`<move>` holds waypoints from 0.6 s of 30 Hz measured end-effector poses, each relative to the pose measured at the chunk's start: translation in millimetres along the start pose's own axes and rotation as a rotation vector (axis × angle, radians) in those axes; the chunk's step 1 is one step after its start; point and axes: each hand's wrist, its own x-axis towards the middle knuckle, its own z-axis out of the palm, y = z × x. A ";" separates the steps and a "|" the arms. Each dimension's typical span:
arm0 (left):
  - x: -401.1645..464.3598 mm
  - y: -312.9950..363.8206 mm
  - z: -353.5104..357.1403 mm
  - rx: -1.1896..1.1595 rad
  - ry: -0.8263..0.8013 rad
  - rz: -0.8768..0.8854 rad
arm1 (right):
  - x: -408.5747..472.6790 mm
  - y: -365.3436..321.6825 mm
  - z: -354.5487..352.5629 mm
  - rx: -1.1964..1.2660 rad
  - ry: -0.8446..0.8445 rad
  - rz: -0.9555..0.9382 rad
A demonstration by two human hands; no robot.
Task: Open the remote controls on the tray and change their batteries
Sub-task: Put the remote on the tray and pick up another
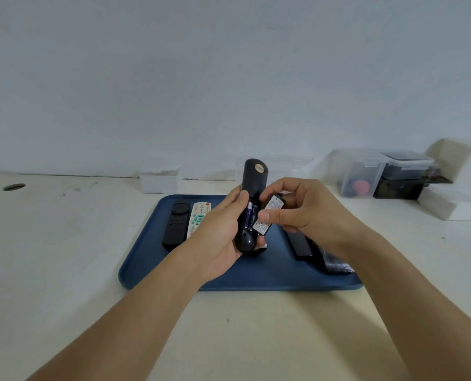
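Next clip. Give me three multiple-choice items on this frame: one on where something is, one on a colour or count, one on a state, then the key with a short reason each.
1. Where is the white remote?
A. On the tray, beside a black remote
B. On the bare table left of the tray
C. In the right hand

2. What colour is the tray?
A. Red
B. Blue
C. White

3. What state is the battery compartment of the held black remote?
A. Cover on
B. Open and empty
C. Open, with batteries inside

Key: 1 A, it lies on the tray next to the flat black remote. 2 B, its rim and floor are dark blue. 3 C, the left hand grips the remote back up, batteries show inside, and the right hand pinches the detached cover.
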 end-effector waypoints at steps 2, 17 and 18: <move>-0.9 -0.7 0.7 -0.012 -0.014 -0.027 | -0.3 0.7 2.1 -0.039 -0.027 -0.045; -2.1 0.5 0.7 -0.114 0.041 -0.056 | 6.9 13.5 15.2 0.015 0.100 -0.127; -1.8 0.2 0.4 -0.135 0.054 -0.058 | 7.0 14.6 16.5 -0.030 0.121 -0.151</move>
